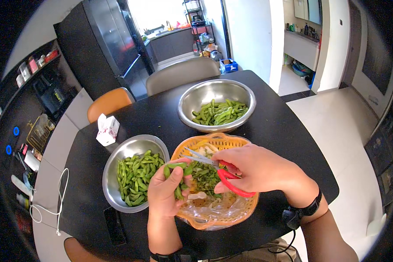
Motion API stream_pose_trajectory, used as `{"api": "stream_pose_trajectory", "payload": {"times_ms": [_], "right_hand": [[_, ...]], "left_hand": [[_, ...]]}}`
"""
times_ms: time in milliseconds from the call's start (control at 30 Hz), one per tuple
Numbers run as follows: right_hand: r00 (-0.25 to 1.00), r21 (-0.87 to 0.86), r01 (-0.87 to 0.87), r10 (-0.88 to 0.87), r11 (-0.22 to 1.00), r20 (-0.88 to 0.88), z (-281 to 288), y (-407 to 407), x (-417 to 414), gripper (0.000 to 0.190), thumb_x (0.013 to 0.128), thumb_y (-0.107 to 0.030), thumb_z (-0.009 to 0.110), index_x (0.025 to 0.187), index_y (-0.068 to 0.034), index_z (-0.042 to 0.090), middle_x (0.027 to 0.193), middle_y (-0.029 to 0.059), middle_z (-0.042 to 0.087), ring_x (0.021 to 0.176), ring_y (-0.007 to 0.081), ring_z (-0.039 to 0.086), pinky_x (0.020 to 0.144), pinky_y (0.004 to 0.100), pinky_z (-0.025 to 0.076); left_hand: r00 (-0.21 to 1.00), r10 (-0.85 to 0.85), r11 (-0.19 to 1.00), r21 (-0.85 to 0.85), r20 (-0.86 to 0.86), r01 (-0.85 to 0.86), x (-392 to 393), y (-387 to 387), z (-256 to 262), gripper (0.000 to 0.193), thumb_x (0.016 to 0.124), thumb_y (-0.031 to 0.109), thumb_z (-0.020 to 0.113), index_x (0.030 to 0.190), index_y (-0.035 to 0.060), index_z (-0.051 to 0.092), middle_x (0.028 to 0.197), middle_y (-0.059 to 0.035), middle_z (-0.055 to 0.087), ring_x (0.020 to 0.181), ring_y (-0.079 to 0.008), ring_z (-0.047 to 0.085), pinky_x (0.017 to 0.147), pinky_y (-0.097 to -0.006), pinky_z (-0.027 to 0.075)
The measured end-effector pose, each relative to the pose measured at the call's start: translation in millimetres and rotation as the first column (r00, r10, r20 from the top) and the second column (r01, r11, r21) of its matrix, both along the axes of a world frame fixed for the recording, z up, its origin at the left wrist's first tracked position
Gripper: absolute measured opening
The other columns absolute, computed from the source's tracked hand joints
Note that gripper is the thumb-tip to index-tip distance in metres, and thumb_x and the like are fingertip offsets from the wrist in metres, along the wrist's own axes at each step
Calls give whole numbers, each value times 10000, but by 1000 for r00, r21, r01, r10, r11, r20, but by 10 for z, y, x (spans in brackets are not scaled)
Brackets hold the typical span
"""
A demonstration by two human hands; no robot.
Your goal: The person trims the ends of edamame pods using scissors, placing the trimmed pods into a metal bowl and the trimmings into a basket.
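Note:
My left hand [167,188] holds several green edamame pods [177,165] above the left part of an orange plastic basket [217,226]. In my right hand [258,168] are red-handled scissors [227,180], their blades parted and pointing left, the tips just above the pods. Green trimmings, pale scraps and clear plastic film lie in the basket. Left of my left hand stands a steel bowl [109,183] heaped with edamame pods [139,175]. Behind the basket, a larger steel bowl [196,95] holds more pods [221,113].
A tissue pack [107,130] stands at the back left of the black table [275,121]. A dark smartphone [114,226] lies near its front left. A white cable [60,203] hangs over the left edge. An orange chair [109,103] and a grey chair [183,73] stand behind.

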State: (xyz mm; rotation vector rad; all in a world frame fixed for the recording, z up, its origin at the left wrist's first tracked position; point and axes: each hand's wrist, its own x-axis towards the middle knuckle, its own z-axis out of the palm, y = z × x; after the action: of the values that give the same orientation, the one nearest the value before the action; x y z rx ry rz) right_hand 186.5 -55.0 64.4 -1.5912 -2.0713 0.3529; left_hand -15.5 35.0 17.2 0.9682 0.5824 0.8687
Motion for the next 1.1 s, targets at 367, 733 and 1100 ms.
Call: {"api": "stream_pose_trajectory", "payload": {"times_ms": [367,733,1100], "right_hand": [[996,-15,-78,77,997,-46,-37,6,-30,542,754,-513,638,1018,-44,572,803,146,622,767,349,616,651,424,475],[969,-151,-227,208,962,-130,-24,-17,23,457,775,-474,632,974,-68,569,722,141,598,699,357,606,589,427,457],[995,24,-98,97,995,33,-76,11,-18,352,800,-370,588,962,-58,580,717,186,617,685,377,612,619,457,481]], "left_hand": [[991,-66,977,192,-115,88,-58,-20,-71,256,840,274,652,894,25,632,741,-56,632,486,-73,522,372,-175,344],[925,-239,875,348,-296,337,-126,-71,-3,287,888,273,589,946,-4,639,730,-11,620,565,-53,536,484,-166,400],[969,-106,979,147,-224,141,-20,-67,-2,307,904,300,561,894,3,635,777,-30,631,599,-64,532,492,-187,419]]}}
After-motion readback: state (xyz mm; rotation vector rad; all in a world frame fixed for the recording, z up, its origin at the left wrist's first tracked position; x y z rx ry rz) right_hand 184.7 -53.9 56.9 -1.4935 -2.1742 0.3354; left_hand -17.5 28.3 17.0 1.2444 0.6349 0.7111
